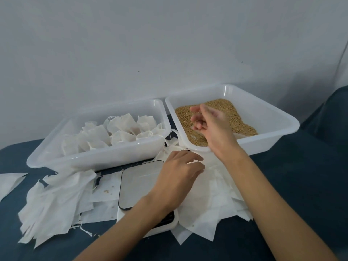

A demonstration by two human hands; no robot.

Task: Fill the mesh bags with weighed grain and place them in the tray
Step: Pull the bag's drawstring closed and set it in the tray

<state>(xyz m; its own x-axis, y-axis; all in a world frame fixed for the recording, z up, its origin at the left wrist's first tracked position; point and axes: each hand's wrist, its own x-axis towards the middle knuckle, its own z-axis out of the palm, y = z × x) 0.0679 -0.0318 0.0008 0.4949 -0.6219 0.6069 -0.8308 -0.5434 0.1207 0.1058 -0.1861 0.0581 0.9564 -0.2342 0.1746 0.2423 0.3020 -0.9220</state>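
Dark blue cloth covers the desk [282, 185] I am looking down on, with a bare pale wall behind it.

My right hand [212, 127] hangs over the grain, its fingers [197, 125] curled loosely inward toward the palm with the thumb raised. I cannot tell whether any grain lies in the cupped fingers. My left hand [180, 170] lies palm down, its fingers bent and pressing on the empty mesh bags [212, 189] just beside the scale; whether they pinch a bag's edge I cannot tell.

Taking the scale [139, 185] as my landmark: it sits at the middle of the desk, its grey weighing plate bare, its display hidden under my left forearm. Beyond the scale and to its right stands the grain tray [273, 113], a white plastic one holding a bed of brown grain [222, 110]. Beyond the scale and to its left stands the second tray [94, 157], also white, holding the filled bags [122, 129] packed close together. Right of the scale the empty mesh bags spread in a flat heap reaching the grain tray's near wall. Left of the scale lies another loose pile of bags [52, 204], and a few stray grains [106, 191] dot the sheets just beside the plate.
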